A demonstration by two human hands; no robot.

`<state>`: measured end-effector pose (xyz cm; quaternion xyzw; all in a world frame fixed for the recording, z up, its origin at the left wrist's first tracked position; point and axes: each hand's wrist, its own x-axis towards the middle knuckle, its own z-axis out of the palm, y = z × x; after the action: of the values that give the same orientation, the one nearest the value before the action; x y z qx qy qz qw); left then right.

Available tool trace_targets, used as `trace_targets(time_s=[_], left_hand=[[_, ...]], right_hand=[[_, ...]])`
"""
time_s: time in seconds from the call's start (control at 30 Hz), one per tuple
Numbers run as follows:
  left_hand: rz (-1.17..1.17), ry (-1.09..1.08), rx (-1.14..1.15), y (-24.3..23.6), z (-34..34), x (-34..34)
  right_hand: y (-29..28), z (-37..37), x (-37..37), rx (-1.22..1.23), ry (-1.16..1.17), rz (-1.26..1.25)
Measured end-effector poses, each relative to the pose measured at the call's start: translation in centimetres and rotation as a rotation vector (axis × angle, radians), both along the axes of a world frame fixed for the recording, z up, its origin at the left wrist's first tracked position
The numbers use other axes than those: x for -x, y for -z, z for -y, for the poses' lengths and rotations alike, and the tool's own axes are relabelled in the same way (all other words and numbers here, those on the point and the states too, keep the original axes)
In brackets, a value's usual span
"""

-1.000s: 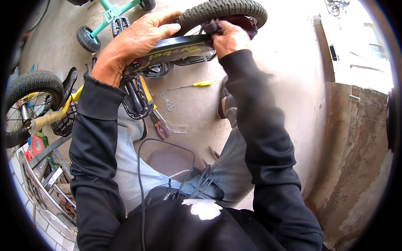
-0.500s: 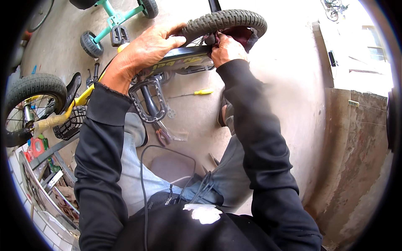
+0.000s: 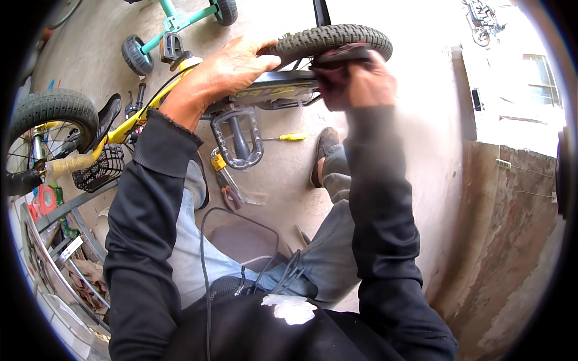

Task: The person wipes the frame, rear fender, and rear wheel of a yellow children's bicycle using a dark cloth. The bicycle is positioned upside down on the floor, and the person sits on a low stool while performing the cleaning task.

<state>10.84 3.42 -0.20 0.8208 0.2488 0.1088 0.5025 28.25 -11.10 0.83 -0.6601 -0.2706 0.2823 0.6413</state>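
My left hand [image 3: 232, 75] grips the knobby tire [image 3: 330, 36] of an upturned bicycle at the top centre, beside its dark chain guard [image 3: 278, 80]. My right hand [image 3: 370, 81], a little blurred, is closed on a dark maroon cloth [image 3: 331, 78] at the wheel's right side, over the guard's end. A pedal [image 3: 253, 153] hangs below the guard. On the floor under it lie a yellow-handled screwdriver [image 3: 292, 137] and pliers [image 3: 230, 198] with other tools.
A yellow bicycle [image 3: 123, 132] with a black basket [image 3: 99, 168] lies on the left, above metal rims and clutter [image 3: 54, 259]. A teal wheeled frame [image 3: 174, 22] is at the top. A rough wall [image 3: 506, 228] stands right; another bicycle [image 3: 481, 24] shows beyond it.
The bicycle and my left hand have shifted rightward, and the pedal has moved with them. My right hand has moved right and slightly back toward me, bringing more of the cloth into view.
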Motion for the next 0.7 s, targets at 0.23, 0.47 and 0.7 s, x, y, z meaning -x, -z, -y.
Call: trace_targets(time_s=[0.23,0.47,0.7], left_hand=[[-0.026,0.017,0.042,-0.8,0.3,-0.6],[-0.042,0.019,-0.010,-0.5,0.5,-0.4],[-0.104,0.022,-0.008,0.0,0.1,0.4]], right_hand=[[-2.7,-1.1,-4.7,-0.397,0.227,-0.119],[-0.3,-2.0,-2.5,0.018,0.097,1.019],[0.3,-3.0,3.2,-0.071,-0.263,1.375]])
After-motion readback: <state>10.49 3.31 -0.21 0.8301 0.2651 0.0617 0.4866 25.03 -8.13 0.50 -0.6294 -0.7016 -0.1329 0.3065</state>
